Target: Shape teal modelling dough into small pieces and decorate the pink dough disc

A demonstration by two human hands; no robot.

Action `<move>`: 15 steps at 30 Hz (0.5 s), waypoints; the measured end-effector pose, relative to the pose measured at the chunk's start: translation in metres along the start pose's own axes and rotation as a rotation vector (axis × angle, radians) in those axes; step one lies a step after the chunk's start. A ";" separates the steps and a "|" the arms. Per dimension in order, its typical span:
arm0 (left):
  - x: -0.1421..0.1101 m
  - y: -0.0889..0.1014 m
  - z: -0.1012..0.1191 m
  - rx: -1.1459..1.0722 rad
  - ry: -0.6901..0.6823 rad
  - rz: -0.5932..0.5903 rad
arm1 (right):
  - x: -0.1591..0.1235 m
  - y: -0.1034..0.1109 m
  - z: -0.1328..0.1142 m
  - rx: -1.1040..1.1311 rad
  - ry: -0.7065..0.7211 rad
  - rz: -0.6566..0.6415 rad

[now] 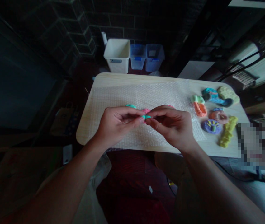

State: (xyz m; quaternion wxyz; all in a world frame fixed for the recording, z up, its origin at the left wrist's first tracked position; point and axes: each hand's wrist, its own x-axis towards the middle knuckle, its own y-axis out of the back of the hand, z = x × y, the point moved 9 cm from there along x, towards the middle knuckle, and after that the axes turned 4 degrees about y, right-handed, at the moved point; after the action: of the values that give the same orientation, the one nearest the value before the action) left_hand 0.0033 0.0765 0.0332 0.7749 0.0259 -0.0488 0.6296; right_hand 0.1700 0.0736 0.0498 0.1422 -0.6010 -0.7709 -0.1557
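Over the tabletop (236, 149), I see the left hand (115, 124) and right hand (176, 126) close together, the fingers (134, 123) of both pinching a small green lump (146, 117) above the bubble wrap (111, 96). A pink lump (146, 110) peeks out behind them, and colourful shapes (211, 126) sit off to the right.

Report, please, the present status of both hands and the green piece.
Left hand, right hand: both pinching small green piece. Piece over bubble wrap. Pink lump behind, partly hidden by hands.

From here, bare fingertips (155, 124) partly mask the small green clay-like lump (147, 117). The bumpy pink lump (146, 110) at its twelve o'clock is partly hidden.
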 end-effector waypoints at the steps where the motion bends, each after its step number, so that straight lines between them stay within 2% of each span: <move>1: 0.000 0.000 0.000 -0.004 -0.002 -0.004 | 0.000 -0.001 0.001 0.014 -0.005 0.000; 9: 0.003 0.010 -0.005 -0.029 0.075 -0.011 | -0.001 -0.001 0.015 0.030 -0.095 -0.015; 12: 0.005 0.023 -0.007 -0.028 0.101 0.042 | -0.002 -0.001 0.025 0.037 -0.161 -0.019; 15: 0.008 0.047 -0.014 0.027 0.104 0.167 | -0.005 -0.007 0.038 0.018 -0.239 -0.080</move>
State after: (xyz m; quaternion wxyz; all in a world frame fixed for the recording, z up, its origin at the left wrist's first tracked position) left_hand -0.0408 0.0956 0.0191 0.7207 -0.0004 -0.0019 0.6933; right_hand 0.1631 0.0829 0.0131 0.0483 -0.5830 -0.8069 -0.0817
